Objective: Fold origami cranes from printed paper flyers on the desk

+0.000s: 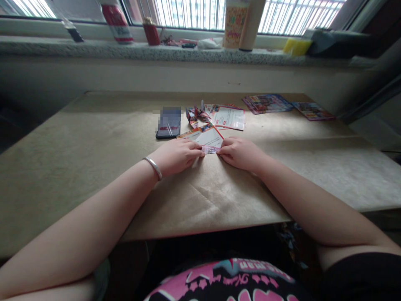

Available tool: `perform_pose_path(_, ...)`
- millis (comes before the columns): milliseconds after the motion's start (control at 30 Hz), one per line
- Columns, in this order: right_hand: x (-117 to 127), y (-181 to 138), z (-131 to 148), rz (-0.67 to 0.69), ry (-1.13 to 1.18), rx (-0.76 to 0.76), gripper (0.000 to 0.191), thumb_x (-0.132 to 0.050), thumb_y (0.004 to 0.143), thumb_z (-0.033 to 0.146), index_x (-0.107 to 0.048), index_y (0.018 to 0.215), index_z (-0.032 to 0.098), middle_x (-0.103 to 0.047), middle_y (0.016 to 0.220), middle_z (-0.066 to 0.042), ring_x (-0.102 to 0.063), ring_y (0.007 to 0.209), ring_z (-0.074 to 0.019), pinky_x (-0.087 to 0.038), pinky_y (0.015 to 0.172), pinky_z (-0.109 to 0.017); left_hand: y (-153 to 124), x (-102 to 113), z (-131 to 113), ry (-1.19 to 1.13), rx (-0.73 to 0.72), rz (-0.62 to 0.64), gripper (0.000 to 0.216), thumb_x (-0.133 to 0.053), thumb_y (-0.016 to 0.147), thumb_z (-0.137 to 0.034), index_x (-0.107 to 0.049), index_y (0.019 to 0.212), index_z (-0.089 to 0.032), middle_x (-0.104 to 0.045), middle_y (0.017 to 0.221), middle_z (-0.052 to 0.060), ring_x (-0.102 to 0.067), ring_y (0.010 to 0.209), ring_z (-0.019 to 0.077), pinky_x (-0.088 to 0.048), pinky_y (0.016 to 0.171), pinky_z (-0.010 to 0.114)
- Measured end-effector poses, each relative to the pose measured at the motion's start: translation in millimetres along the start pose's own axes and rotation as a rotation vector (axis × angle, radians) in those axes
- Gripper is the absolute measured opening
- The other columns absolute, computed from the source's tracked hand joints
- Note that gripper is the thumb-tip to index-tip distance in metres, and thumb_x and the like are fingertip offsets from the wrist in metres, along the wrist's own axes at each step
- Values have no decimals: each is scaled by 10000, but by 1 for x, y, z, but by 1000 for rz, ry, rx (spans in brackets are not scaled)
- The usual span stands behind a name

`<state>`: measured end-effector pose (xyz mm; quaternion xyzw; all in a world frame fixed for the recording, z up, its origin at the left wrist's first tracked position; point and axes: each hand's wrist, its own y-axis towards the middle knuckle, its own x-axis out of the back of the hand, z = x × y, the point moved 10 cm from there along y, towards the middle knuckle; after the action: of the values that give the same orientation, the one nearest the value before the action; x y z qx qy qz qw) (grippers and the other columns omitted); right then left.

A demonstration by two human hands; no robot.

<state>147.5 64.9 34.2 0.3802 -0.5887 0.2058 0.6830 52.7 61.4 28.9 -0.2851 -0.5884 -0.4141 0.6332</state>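
A printed paper card (206, 137), white with an orange-red border, lies on the table between my hands. Its near edge is folded up into a narrow purplish strip. My left hand (180, 155), with a silver bangle at the wrist, presses its fingers on the left end of that fold. At the right end, my right hand (239, 154) pinches the same edge between thumb and fingers. Just beyond the card sit small folded paper pieces (196, 115) and more printed cards (231, 117). A phone (169, 122) lies to the left of the card.
Stacked colourful cards (266, 103) and another card (313, 110) lie at the table's back right. Behind the table (78, 175) runs a granite windowsill (175, 53) holding a red-and-white can (116, 23), a patterned cup (234, 25), a tumbler (251, 25) and a yellow item (297, 47).
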Motion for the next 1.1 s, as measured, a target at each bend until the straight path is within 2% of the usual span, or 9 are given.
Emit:
perform_pose_path(167, 0, -1, 0, -14, 7, 6, 254, -508, 906, 221, -758, 928, 186, -695, 912, -83, -586, 796, -174, -432, 736, -302, -4, 3, 8, -85, -1, -10, 352, -468, 879, -132, -694, 1119, -255, -650, 1273, 3, -624, 1134, 177, -490, 1015, 346)
perform_pose_path(500, -1, -2, -1, -23, 14, 9, 248, -512, 902, 220, -758, 922, 194, -698, 919, -72, -589, 799, -168, -438, 735, -298, -9, 5, 14, -115, -16, -22, 282, -496, 881, -157, -739, 979, -262, -724, 1122, -33, -663, 1058, 146, -486, 1012, 307)
perform_pose_path(700, 0, -3, -1, -29, 13, 17, 247, -513, 900, 212, -759, 923, 190, -701, 931, -75, -594, 809, -169, -445, 744, -300, -15, 3, 28, -28, 94, 84, 278, -516, 829, -131, -756, 846, -270, -751, 993, -35, -688, 940, 157, -521, 814, 262)
perform_pose_path(900, 0, -4, -3, -24, 28, 9, 242, -517, 896, 205, -758, 921, 198, -699, 927, -76, -591, 819, -172, -444, 749, -307, -18, 5, 28, -51, 109, 121, 310, -465, 843, -161, -746, 891, -283, -745, 988, -45, -669, 958, 145, -491, 817, 243)
perform_pose_path(1000, -1, -3, -3, -20, 31, 4, 242, -513, 898, 205, -753, 931, 191, -697, 927, -79, -591, 824, -174, -441, 745, -305, -17, 9, 27, -7, 168, 88, 284, -450, 839, -174, -724, 835, -245, -729, 1008, -16, -662, 906, 149, -489, 753, 246)
perform_pose_path(1100, -1, -2, -2, -18, 19, -2, 239, -508, 901, 208, -743, 932, 181, -693, 932, -82, -590, 825, -176, -438, 742, -303, -15, 9, 24, 64, 197, 36, 253, -443, 858, -209, -695, 834, -207, -713, 923, 24, -650, 828, 170, -484, 690, 262)
